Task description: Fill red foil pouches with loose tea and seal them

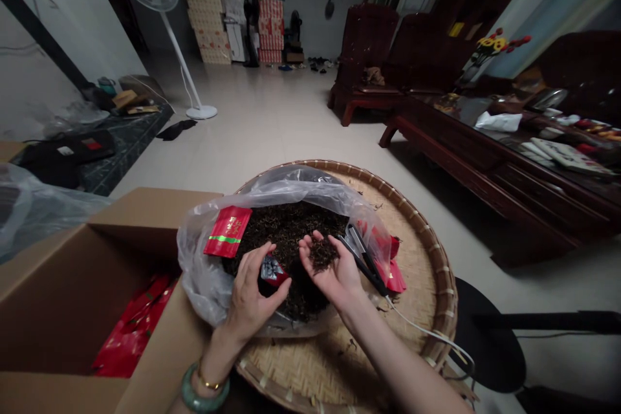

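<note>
Between its thumb and fingers my left hand [250, 288] holds a small red foil packet [272, 270], its silvery inside showing at the open top. Palm up and cupped, my right hand [334, 278] carries a small heap of loose tea leaves [322, 254]. Both hands are over a clear plastic bag [196, 288] filled with dark tea leaves [291, 223]. Another red packet [228, 233] with a green stripe lies at the bag's left side. A black hand-held clamp with a white cord [363, 262], like a hair straightener, rests at the right side.
The bag sits on a round woven bamboo tray [424, 272]. More red packets [396, 277] lie at its right. At left stands an open cardboard box [160, 210] with red packets [136, 330] inside. A white fan [201, 111] and a dark wooden table [485, 174] stand farther off.
</note>
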Action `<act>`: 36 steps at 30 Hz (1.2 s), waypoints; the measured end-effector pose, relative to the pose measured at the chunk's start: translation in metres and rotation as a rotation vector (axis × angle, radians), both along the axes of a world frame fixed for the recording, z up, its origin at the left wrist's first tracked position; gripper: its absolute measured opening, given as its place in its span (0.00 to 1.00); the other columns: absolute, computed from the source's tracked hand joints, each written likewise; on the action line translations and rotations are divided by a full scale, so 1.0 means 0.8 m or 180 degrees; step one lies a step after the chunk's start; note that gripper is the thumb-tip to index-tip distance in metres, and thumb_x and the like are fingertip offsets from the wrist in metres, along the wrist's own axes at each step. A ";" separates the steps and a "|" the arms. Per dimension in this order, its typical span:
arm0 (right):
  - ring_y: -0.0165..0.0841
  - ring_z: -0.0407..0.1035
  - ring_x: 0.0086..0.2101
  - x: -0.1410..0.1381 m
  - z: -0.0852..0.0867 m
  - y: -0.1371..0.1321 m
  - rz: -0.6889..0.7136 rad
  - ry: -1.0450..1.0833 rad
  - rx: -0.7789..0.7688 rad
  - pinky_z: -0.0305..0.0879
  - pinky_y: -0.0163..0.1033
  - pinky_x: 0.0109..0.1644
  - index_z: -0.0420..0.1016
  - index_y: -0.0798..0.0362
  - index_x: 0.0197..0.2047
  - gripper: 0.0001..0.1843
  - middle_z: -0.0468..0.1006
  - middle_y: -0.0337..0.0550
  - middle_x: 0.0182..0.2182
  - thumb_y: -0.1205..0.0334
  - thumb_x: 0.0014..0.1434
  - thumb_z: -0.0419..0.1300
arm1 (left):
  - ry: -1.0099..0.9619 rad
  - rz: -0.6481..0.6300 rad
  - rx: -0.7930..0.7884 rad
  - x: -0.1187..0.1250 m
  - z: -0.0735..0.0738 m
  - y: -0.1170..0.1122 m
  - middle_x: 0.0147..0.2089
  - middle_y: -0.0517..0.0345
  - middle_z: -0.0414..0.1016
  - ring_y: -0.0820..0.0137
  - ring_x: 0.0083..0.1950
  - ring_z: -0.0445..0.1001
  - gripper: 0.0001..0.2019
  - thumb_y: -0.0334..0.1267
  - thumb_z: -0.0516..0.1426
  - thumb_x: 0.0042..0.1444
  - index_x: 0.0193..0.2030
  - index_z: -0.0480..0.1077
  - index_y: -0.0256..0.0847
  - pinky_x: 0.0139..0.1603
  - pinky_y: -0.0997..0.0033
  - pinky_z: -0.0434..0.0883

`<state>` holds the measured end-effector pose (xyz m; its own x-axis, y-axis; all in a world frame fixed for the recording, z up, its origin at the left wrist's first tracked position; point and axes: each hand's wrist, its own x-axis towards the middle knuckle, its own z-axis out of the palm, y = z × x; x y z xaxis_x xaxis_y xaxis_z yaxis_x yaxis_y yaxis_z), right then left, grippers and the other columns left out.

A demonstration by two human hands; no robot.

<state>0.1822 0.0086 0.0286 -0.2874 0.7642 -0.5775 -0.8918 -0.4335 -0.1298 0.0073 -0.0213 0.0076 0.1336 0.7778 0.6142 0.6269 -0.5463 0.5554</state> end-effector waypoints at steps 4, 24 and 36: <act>0.34 0.76 0.32 -0.002 0.000 -0.004 0.0144 -0.0104 -0.0264 0.74 0.41 0.36 0.72 0.57 0.33 0.14 0.79 0.49 0.28 0.64 0.62 0.48 | 0.0100 -0.0208 0.0190 -0.001 0.001 0.003 0.52 0.46 0.70 0.60 0.54 0.70 0.25 0.33 0.58 0.55 0.59 0.56 0.42 0.54 0.54 0.70; 0.32 0.75 0.27 0.006 0.033 0.004 0.0390 -0.0822 0.0878 0.71 0.35 0.31 0.74 0.58 0.37 0.20 0.79 0.48 0.27 0.57 0.65 0.45 | -0.0135 0.0056 -0.0380 -0.007 0.036 0.017 0.43 0.53 0.79 0.64 0.44 0.76 0.08 0.33 0.53 0.58 0.37 0.74 0.42 0.47 0.60 0.72; 0.33 0.74 0.30 -0.019 0.089 0.011 0.0355 -0.0712 0.1032 0.71 0.39 0.38 0.74 0.57 0.39 0.13 0.79 0.45 0.29 0.62 0.62 0.49 | -0.0327 -0.0503 -0.0844 0.014 0.053 0.022 0.52 0.47 0.70 0.78 0.27 0.72 0.07 0.32 0.53 0.57 0.39 0.72 0.38 0.23 0.78 0.72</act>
<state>0.1672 0.0177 0.1002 -0.2734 0.8881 -0.3696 -0.7759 -0.4307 -0.4610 0.0185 -0.0039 0.0503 0.2133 0.8871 0.4093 0.4793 -0.4601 0.7474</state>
